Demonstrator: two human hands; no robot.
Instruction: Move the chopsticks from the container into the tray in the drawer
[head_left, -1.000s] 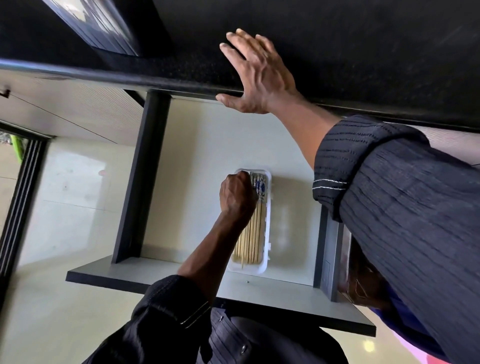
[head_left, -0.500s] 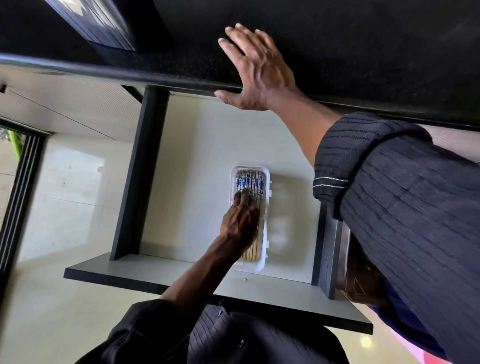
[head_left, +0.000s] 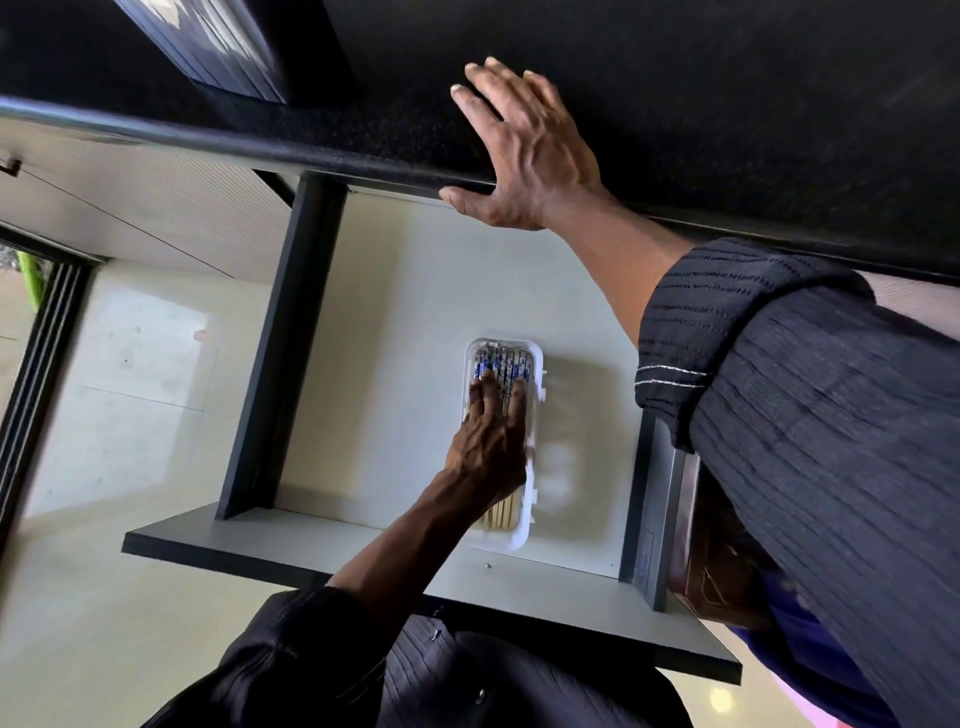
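A white plastic tray lies in the open drawer, right of its middle. It holds several wooden chopsticks with blue-patterned tops pointing to the far end. My left hand lies flat on the chopsticks in the tray's middle, fingers spread, gripping nothing. My right hand rests palm down on the black countertop, its thumb along the front edge. The container is not in sight.
The drawer has dark side walls and a grey front panel sticking out toward me. A brown object shows partly behind my right sleeve. Pale floor tiles lie to the left.
My left hand was a fist at the tray's far end; it has slid back to the middle and spread flat on the chopsticks. My right hand stayed on the countertop.
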